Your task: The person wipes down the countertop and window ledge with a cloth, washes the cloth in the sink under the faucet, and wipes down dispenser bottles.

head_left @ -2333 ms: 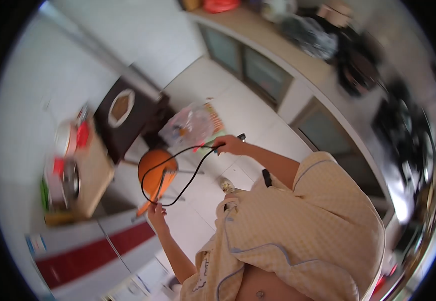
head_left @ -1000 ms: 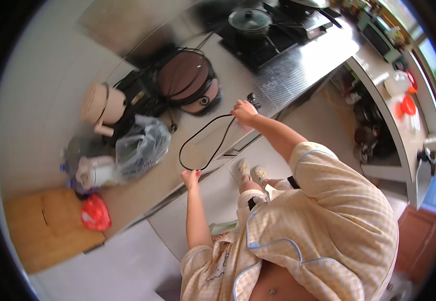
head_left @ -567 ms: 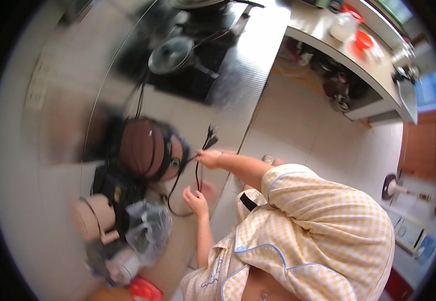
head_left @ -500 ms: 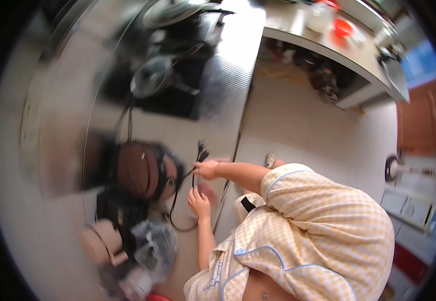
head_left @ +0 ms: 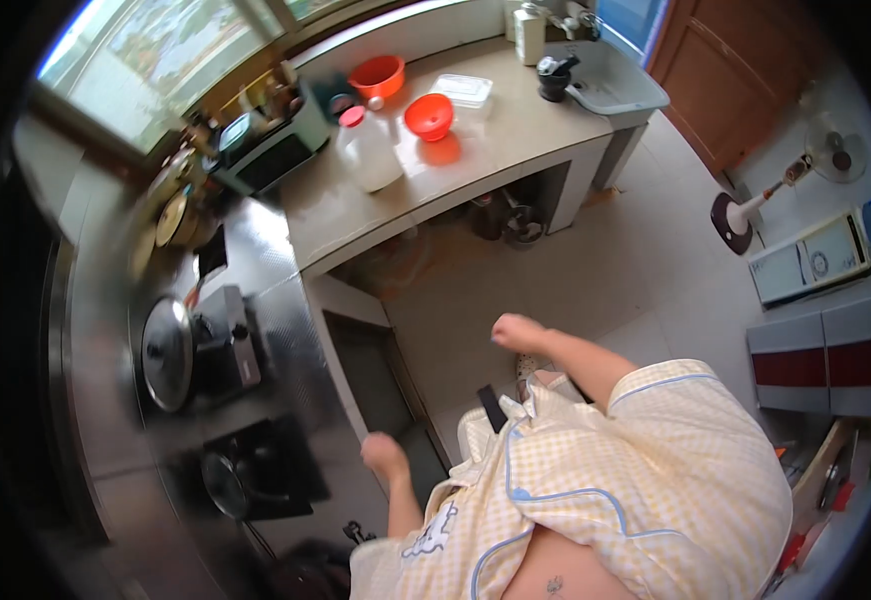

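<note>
My left hand [head_left: 385, 456], its fingers curled in, hangs beside the front edge of the stove counter [head_left: 290, 310], with nothing visible in it. Over the tiled floor, my right hand [head_left: 518, 332] is closed in a loose fist, also with nothing visible in it. Below my left hand, a black power plug [head_left: 356, 532] lies on the counter. A gas stove with a lidded pan [head_left: 168, 353] stands to the left, and a small glass-lidded pot [head_left: 225, 485] sits on a black cooktop [head_left: 295, 470] nearer me.
The back counter [head_left: 330, 225] holds a plastic jug [head_left: 367, 150], an orange funnel [head_left: 429, 117], an orange bowl [head_left: 377, 75] and a clear container [head_left: 463, 90]. A grey sink [head_left: 620, 85] is at its far end. A fan [head_left: 733, 220] and a cabinet [head_left: 825, 345] stand on the right.
Both hands have let go of the black cord and moved apart. The view has swung up and right, bringing the back counter and window into sight.
</note>
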The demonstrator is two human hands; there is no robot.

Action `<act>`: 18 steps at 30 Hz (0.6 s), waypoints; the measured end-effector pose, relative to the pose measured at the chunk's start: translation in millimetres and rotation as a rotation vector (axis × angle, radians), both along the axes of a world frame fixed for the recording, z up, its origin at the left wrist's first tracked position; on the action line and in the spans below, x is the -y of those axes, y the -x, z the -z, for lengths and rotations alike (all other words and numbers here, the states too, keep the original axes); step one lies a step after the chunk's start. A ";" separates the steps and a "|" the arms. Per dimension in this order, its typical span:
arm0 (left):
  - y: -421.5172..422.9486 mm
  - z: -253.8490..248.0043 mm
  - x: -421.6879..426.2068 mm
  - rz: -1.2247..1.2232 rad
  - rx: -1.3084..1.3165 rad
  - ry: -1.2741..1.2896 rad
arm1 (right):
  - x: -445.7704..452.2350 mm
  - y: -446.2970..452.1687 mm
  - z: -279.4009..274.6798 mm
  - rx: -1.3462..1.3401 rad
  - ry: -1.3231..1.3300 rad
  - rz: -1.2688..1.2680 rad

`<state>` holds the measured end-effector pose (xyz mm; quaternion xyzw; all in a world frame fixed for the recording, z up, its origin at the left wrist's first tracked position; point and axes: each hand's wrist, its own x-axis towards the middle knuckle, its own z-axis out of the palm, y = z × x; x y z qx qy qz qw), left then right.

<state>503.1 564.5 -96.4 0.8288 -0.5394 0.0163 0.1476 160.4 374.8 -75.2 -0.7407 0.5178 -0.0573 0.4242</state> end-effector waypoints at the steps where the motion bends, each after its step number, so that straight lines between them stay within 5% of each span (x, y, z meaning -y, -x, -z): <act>1: 25.6 -0.7 51.0 0.116 -0.031 0.111 | 15.6 31.7 -0.3 0.033 0.068 0.124; 4: 112.8 -26.6 191.6 0.389 -0.202 0.190 | 59.4 97.0 -14.8 0.079 0.026 0.456; 10: 237.8 -64.4 386.6 0.728 -0.255 0.370 | 178.6 149.3 -17.7 0.161 0.136 0.565; 18: 307.3 -87.6 592.9 0.829 -0.517 0.489 | 355.8 186.4 -11.6 0.133 0.229 0.739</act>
